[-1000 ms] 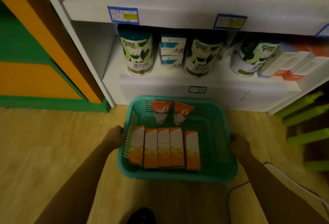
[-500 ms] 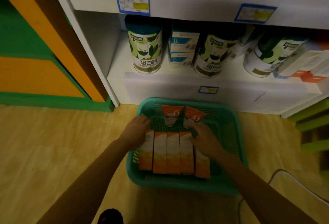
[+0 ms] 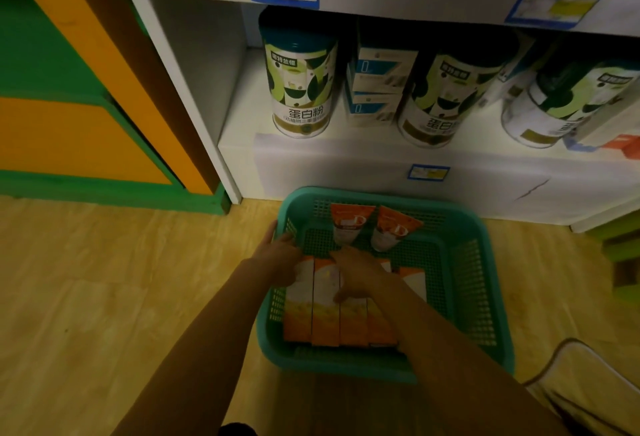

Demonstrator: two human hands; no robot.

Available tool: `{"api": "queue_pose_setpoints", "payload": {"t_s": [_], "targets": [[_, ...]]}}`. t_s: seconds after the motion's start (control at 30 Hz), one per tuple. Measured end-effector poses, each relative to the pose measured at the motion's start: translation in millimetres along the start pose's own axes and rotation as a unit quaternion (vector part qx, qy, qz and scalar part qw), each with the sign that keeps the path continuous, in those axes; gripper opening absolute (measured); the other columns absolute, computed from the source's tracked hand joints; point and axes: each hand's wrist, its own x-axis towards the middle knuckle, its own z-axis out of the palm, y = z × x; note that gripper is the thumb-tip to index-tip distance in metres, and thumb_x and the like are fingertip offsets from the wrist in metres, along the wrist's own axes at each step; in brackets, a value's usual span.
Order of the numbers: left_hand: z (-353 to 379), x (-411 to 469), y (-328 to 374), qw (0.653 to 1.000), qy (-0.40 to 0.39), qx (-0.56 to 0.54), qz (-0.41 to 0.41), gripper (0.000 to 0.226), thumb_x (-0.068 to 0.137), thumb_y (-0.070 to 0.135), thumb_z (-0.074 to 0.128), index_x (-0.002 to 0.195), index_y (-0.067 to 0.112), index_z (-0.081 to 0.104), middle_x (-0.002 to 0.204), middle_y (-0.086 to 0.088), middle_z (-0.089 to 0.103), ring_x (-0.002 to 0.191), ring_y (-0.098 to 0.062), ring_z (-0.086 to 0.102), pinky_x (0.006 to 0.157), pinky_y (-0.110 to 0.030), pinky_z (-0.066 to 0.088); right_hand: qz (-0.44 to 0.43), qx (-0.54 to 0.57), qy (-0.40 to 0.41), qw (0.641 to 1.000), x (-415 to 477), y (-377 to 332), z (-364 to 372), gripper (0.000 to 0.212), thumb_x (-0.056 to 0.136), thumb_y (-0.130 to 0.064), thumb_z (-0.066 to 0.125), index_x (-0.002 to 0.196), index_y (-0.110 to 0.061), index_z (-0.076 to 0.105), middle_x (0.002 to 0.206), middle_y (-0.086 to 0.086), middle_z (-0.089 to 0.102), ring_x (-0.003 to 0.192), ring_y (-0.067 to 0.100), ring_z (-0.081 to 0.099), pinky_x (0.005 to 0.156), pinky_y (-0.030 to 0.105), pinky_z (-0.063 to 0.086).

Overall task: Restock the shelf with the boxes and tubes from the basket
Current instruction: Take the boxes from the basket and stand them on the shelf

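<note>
Basket [image 3: 468, 297] sits on the floor [image 3: 104, 297], touching the foot of the shelf [image 3: 346, 167]. Five orange-and-white boxes [image 3: 325, 314] lie flat side by side in its near half. Two tubes [image 3: 350, 224] lie at the far end, caps toward the boxes.

Left hand [image 3: 280, 255] is at the far end of the leftmost box, beside the basket's left wall. Right hand [image 3: 360, 273] lies across the middle boxes, thumb on a top face. Cannot tell whether either set of fingers has closed on a box or only rests there.

Judgement: boxes look like light, stiff card that dents if squeezed hard. Best held across the long side faces, or several clamped together from the outer sides. Tubes are probably soft and smooth, so take them by the body near the cap. Bare shelf front shows left of the cans [image 3: 301, 89].
</note>
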Motion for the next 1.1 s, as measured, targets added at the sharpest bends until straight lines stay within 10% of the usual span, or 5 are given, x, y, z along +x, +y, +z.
{"api": "queue_pose_setpoints", "payload": {"t_s": [0.23,0.33,0.47,0.73,1.1], "targets": [[-17.5,-3.6,-10.5,0.993,-0.039,-0.110,0.015,0.051,0.084,0.037,0.058,0.131,0.025,0.047,0.145,-0.003,0.042,0.145,-0.021,0.014,0.113,-0.049,-0.018,-0.037,-0.010,0.024,0.999,-4.8,3.4,-6.6,0.063,0.081,-0.042,0.064,0.133,-0.012,0.045,0.140,0.012,0.038,0.129,0.029,0.033,0.103,0.039,0.032],[-22.3,-11.4,-16.8,0.981,-0.042,-0.191,0.020,0.041,0.079,0.037,0.065,0.116,0.023,0.056,0.129,0.000,0.054,0.134,-0.022,0.036,0.118,-0.048,0.005,-0.042,0.026,0.034,0.998,-12.9,4.2,-13.2,0.054,0.083,-0.045,0.060,0.127,-0.016,0.050,0.130,0.010,0.048,0.118,0.026,0.044,0.094,0.038,0.038],[-36.4,-35.6,-17.7,0.962,-0.013,-0.272,0.024,0.044,0.072,0.028,0.074,0.111,0.016,0.059,0.121,-0.005,0.056,0.114,-0.022,0.050,0.097,-0.036,0.042,-0.047,0.057,0.055,0.996,-38.1,-0.8,-27.9,0.046,0.077,-0.052,0.064,0.113,-0.023,0.056,0.113,0.003,0.060,0.101,0.023,0.054,0.082,0.034,0.045],[-149.0,-107.6,-9.2,0.919,0.098,-0.379,0.042,0.026,0.071,0.012,0.076,0.093,0.013,0.061,0.077,0.009,0.056,0.071,-0.007,0.053,0.066,-0.010,0.041,-0.076,0.179,0.128,0.973,-135.0,-13.8,-132.2,0.035,0.080,-0.029,0.070,0.110,-0.017,0.057,0.108,0.001,0.061,0.098,0.020,0.059,0.081,0.031,0.050],[-364.5,-254.3,-9.7,0.916,0.255,-0.300,0.077,0.029,0.073,0.012,0.075,0.095,0.010,0.056,0.097,0.000,0.063,0.095,-0.017,0.062,0.074,-0.014,0.053,-0.120,0.130,0.330,0.927,-292.8,-23.3,-315.1,0.041,0.076,-0.032,0.074,0.111,-0.019,0.057,0.112,0.000,0.063,0.096,0.014,0.058,0.088,0.034,0.052]]}}
